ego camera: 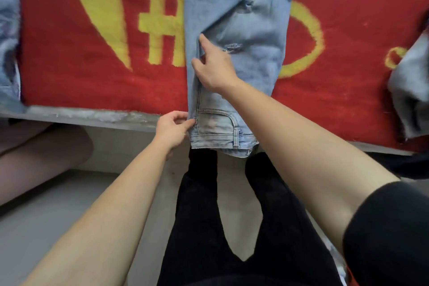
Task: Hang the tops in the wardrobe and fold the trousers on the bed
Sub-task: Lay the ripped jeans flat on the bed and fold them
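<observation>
Jeans point(234, 18), light blue and ripped at the knee, lie lengthwise on the bed point(92, 115) over a red blanket point(92, 81) with yellow figures. One leg is laid on the other, and the waistband hangs just past the near edge. The left hand point(173, 129) pinches the waistband's left corner between thumb and curled fingers. The right hand point(213, 69) rests on the jeans higher up, index finger straight along the left seam and thumb spread at the fabric's edge; its other fingers are hidden. Another denim piece point(9, 30) lies at the blanket's left side, a grey garment point(408, 90) at its right.
</observation>
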Available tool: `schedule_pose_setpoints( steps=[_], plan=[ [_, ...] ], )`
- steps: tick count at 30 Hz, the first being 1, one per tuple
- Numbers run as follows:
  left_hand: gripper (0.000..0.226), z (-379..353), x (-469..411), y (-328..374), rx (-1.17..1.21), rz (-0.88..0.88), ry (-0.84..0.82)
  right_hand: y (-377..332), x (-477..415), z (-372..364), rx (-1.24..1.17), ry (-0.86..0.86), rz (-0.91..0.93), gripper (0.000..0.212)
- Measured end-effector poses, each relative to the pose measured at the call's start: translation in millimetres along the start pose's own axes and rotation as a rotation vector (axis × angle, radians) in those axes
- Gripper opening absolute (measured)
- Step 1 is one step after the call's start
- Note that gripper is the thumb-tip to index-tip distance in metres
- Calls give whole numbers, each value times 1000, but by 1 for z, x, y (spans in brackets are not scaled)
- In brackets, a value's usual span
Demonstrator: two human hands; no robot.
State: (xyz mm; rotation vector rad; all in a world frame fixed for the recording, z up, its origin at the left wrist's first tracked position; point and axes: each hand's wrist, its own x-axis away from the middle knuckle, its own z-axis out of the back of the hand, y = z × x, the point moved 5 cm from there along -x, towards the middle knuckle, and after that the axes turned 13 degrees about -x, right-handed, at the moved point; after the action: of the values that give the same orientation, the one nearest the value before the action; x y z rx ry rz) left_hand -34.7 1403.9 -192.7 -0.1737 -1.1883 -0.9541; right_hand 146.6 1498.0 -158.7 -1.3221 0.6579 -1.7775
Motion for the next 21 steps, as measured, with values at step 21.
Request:
schedule_pose_setpoints(
  steps=[21],
  plan=[
    [49,-9,-19,81,-395,-185,390,143,84,69,-71,302,-620,75]
  ],
)
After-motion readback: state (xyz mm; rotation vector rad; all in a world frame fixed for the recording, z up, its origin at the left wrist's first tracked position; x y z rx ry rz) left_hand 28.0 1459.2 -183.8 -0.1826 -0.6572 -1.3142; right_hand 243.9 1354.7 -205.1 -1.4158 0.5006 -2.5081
